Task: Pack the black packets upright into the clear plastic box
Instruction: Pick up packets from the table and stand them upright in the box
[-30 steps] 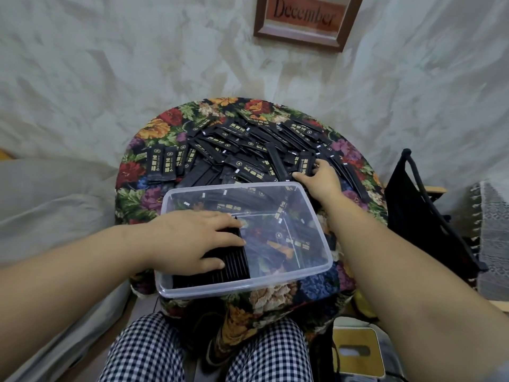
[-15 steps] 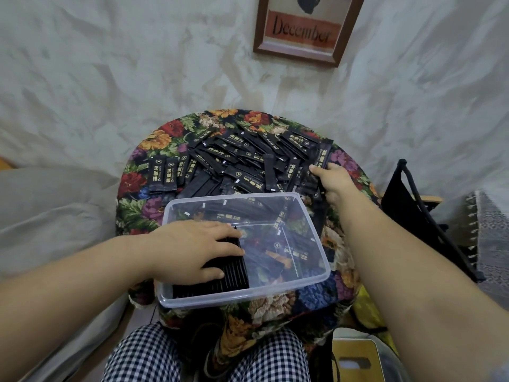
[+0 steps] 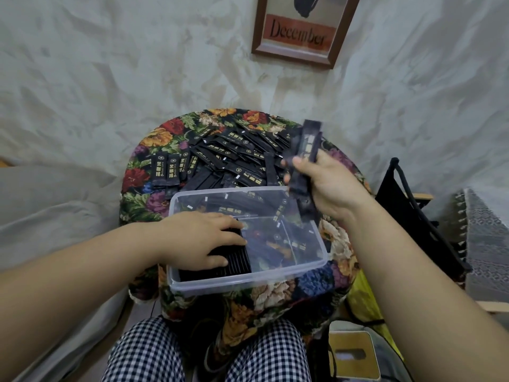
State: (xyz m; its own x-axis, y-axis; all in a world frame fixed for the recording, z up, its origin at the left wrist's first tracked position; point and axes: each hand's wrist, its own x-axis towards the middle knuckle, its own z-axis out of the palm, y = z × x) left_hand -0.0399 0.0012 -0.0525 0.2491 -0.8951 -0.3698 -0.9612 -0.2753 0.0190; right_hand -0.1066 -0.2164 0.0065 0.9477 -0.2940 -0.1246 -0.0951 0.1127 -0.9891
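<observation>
At the near edge of the desk: we see the clear plastic box (image 3: 316,235) lying on the flowered cloth, its long side toward our knees.
Box, left end: a row of upright packets (image 3: 234,263) stands edge to edge against the left wall; through the rest of the clear floor the cloth shows.
Left hand: our left hand (image 3: 198,238) reaches into the box and lies palm-down on top of that row. Its fingers (image 3: 231,226) are straight and slightly spread, pressing on the packet tops and curled round nothing.
Right hand: our right hand (image 3: 330,188) is raised over the far right corner of the box. Its fingers and thumb curl round a bundle of packets (image 3: 309,144), which sticks out above the thumb and below the palm, tilted and off the desk.
Far half of the desk: loose packets (image 3: 234,153) lie flat in an overlapping heap, many with gold print upward; a few sit side by side at the left.
Desk: round, draped in a floral cloth (image 3: 168,133).
Wall: a framed print (image 3: 300,37) reads "December".
Right side: a black fabric item with a strap (image 3: 413,213); we cannot tell what it is.
Lower right: a small wooden stool (image 3: 349,351).
Lap: checked trousers (image 3: 143,351).
</observation>
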